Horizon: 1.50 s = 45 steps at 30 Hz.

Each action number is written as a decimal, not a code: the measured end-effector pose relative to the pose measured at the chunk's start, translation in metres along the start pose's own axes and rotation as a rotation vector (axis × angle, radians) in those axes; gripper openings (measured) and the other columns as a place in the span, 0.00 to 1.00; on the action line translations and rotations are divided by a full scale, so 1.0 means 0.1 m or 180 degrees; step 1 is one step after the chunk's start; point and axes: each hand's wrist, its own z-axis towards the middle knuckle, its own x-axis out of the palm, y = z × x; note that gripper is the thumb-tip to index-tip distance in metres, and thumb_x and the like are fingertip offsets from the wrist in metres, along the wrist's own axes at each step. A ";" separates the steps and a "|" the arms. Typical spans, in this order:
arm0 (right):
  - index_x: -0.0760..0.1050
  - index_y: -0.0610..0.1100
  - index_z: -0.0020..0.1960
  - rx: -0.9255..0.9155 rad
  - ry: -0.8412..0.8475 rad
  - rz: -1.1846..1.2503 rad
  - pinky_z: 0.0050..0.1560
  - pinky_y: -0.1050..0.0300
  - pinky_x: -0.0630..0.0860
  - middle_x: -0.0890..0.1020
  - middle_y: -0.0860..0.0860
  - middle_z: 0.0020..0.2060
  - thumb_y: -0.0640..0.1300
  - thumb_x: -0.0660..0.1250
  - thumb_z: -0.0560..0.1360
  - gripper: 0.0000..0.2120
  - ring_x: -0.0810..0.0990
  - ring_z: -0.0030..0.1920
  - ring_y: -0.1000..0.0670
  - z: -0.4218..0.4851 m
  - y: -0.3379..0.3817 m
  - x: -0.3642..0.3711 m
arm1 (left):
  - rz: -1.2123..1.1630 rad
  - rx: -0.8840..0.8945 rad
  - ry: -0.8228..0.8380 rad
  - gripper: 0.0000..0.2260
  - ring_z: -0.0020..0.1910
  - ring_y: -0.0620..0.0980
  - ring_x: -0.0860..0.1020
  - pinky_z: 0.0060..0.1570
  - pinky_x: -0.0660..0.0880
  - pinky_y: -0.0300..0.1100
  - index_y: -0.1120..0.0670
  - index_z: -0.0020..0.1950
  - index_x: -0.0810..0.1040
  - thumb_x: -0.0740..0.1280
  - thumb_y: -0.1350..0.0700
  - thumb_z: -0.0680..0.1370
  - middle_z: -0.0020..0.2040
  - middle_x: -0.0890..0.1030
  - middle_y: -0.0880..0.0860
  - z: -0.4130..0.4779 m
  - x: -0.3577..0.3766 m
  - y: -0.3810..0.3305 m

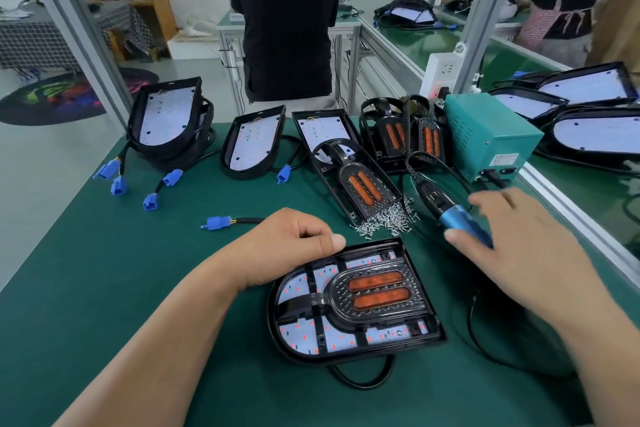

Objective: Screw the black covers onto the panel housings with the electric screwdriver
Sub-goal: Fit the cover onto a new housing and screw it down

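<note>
Closest to me, a panel housing (273, 322) lies flat on the green surface (138, 270) with its black cover (337, 291) seated inside, orange lenses up. It looks like thin, stiff, glossy moulded plastic: light, and I'd expect it to skate under a driver's push, so I would pin it by the black rim and keep off the LED board and lenses.

My left hand (298, 246) sits at the housing's far edge, fingers curled in, thumb along the forefinger. Whether it pinches a screw I cannot tell.

My right hand (519, 246) is blurred, spread flat with straight fingers over the electric screwdriver (460, 218), gripping nothing. The blue barrel looks like the place to take it, though the cord at its tail may drag.

Just beyond lies a heap of loose screws (384, 218), small and easy to scatter, against a second housing (332, 163) carrying a cover. Farther back are the teal power box (491, 139), spare covers (391, 132) and bare housings (252, 139).
</note>
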 end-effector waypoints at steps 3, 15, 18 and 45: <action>0.67 0.56 0.51 0.0084 0.0670 -0.0657 0.36 0.52 0.71 0.76 0.57 0.41 0.80 0.52 0.71 0.29 0.77 0.40 0.53 0.00 -0.19 0.04 | -0.0118 -0.0030 -0.0023 0.26 0.37 0.47 0.73 0.42 0.72 0.44 0.60 0.43 0.80 0.70 0.35 0.77 0.37 0.76 0.51 0.02 0.01 0.02; 0.77 0.50 0.43 0.0590 0.0322 0.1768 0.34 0.54 0.69 0.78 0.52 0.31 0.64 0.71 0.71 0.18 0.73 0.26 0.56 0.08 -0.26 0.02 | -0.3242 -0.0846 -0.0509 0.16 0.30 0.44 0.68 0.24 0.63 0.33 0.72 0.63 0.77 0.55 0.74 0.81 0.43 0.79 0.58 0.15 -0.07 0.02; 0.83 0.45 0.48 0.0922 0.0214 0.3566 0.36 0.52 0.74 0.82 0.43 0.36 0.57 0.70 0.73 0.15 0.78 0.32 0.48 0.16 -0.21 -0.06 | -0.3322 -0.0823 -0.0376 0.15 0.26 0.41 0.66 0.21 0.62 0.31 0.70 0.62 0.78 0.55 0.73 0.82 0.41 0.80 0.56 0.18 -0.04 0.00; 0.74 0.42 0.51 0.1532 -0.0913 0.7748 0.44 0.52 0.76 0.78 0.47 0.41 0.53 0.77 0.76 0.17 0.77 0.37 0.47 0.71 0.77 0.23 | -0.2632 -0.0605 -0.0056 0.09 0.31 0.43 0.69 0.26 0.64 0.31 0.61 0.55 0.87 0.67 0.63 0.82 0.43 0.81 0.56 0.33 0.03 0.07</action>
